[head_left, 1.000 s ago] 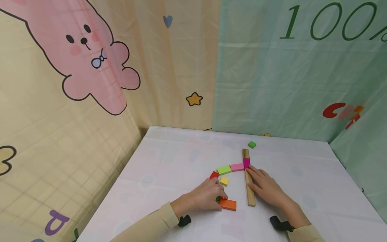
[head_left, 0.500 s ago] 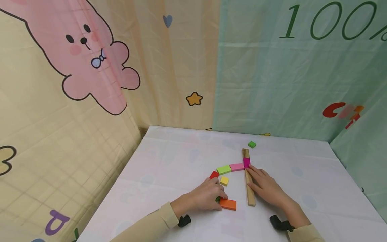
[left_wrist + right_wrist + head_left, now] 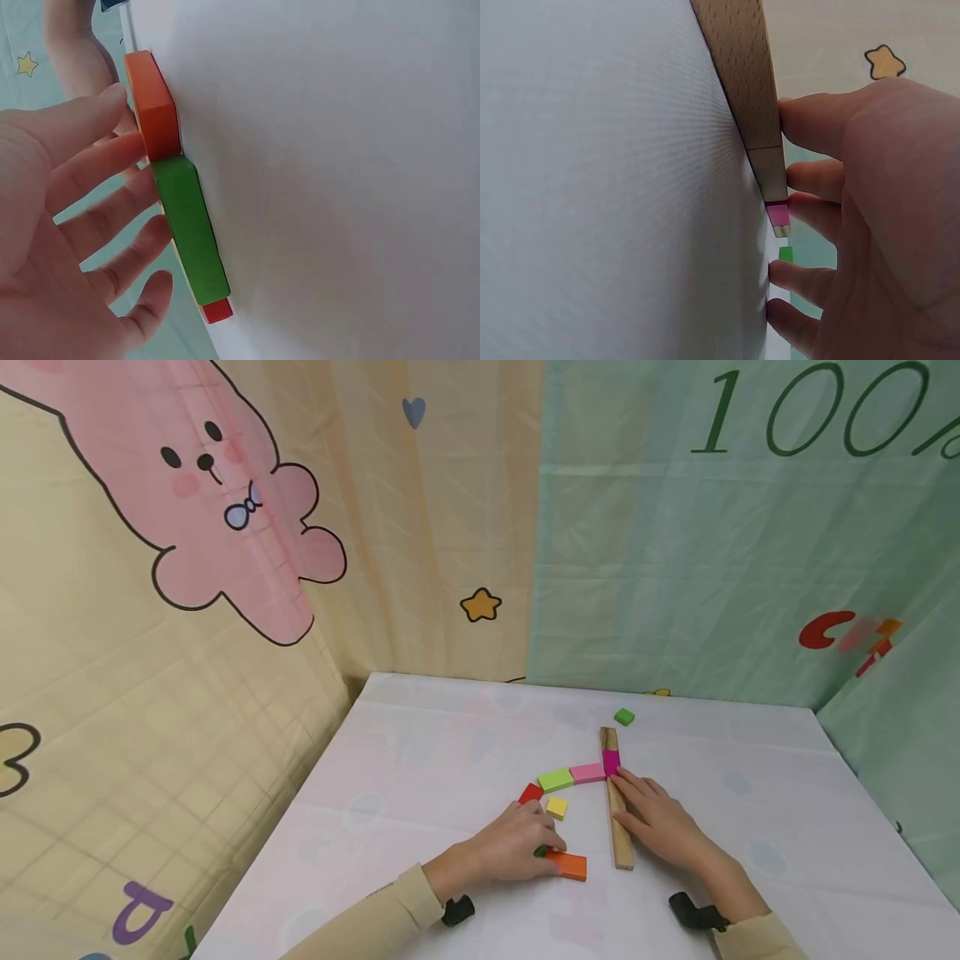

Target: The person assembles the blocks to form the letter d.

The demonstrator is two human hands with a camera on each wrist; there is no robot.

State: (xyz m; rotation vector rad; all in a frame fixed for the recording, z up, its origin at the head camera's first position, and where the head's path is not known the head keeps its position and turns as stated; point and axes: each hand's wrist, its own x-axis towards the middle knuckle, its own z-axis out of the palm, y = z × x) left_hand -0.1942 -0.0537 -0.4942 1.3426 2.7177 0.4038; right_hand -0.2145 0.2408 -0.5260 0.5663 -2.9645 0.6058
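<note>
My left hand (image 3: pixel 510 843) reaches over a dark green block (image 3: pixel 191 229), mostly hidden in the head view. In the left wrist view its loosely bent fingers touch the green block and the adjoining orange block (image 3: pixel 572 866); the thumb lies beside the orange one. Beyond the fingers a red block (image 3: pixel 531 793) leads to a lime block (image 3: pixel 555 779) and a pink block (image 3: pixel 587 773), forming a curve. That curve meets a straight row of plain wooden blocks (image 3: pixel 620 839) with a magenta block (image 3: pixel 611 763) in it. Extended fingers of my right hand (image 3: pixel 663 822) touch this row's right side.
Inside the curve lies a small yellow block (image 3: pixel 557 808). A small green block (image 3: pixel 624 717) sits beyond the row's far end. The white table (image 3: pixel 420 735) ends at printed curtains (image 3: pixel 450 527) behind and at the sides.
My left thumb has shifted slightly to the right, along the orange block. The right hand and the blocks stay where they were.
</note>
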